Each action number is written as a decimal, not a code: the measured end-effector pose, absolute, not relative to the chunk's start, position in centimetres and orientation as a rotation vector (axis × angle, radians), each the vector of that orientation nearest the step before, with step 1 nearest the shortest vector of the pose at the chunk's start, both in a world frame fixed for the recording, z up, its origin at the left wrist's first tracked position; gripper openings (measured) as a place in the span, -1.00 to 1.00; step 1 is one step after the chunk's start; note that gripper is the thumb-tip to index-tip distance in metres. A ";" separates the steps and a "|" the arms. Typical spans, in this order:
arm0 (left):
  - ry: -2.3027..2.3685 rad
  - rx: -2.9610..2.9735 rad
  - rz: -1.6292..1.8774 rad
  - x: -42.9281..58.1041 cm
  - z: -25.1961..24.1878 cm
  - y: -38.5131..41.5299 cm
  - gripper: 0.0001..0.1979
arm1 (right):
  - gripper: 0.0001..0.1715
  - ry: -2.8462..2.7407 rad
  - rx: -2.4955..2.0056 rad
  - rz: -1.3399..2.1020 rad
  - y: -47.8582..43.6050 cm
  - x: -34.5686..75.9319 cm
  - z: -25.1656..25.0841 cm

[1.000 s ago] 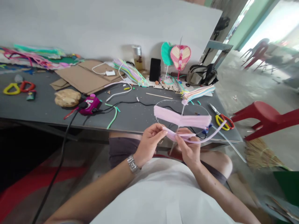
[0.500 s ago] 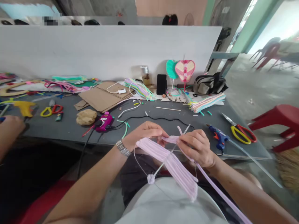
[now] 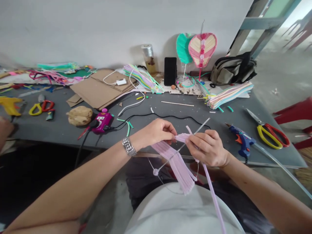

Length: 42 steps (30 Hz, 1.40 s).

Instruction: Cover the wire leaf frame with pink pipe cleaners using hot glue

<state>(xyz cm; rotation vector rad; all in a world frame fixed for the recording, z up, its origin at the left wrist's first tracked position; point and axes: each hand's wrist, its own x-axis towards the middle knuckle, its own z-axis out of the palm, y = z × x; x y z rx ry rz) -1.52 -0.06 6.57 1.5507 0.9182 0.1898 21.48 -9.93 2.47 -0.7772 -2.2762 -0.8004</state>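
Observation:
My left hand [image 3: 157, 131] and my right hand [image 3: 208, 148] meet over my lap at the near edge of the grey table [image 3: 170, 118]. Both pinch a lilac pipe-cleaner piece [image 3: 176, 159]: a band of fuzzy strands wound across a thin wire hoop with a stick [image 3: 181, 148] through it. My left fingers pinch the band's upper end. My right fingers close on a loose lilac strand [image 3: 214, 198] that trails down over my lap. A metal watch [image 3: 128, 147] is on my left wrist.
A blue glue gun [image 3: 241, 139] and yellow-red scissors [image 3: 270, 133] lie to the right. A magenta glue gun [image 3: 101, 120] with a black cable, cardboard [image 3: 97, 87], pastel strand bundles [image 3: 227, 94], a phone [image 3: 170, 71], finished leaf shapes [image 3: 202, 47] and a bag [image 3: 232, 70] fill the table. Another person's hand [image 3: 3, 128] shows far left.
The piece was turned over and brought down from above the table edge to my lap. Both hands stayed on it and shifted slightly between the last two frames; the view tilted down.

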 end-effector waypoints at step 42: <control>1.056 1.667 0.328 -1.8 3.4 0.4 -0.94 | -0.67 -2.385 -0.929 -0.443 -9.7 21.8 -0.3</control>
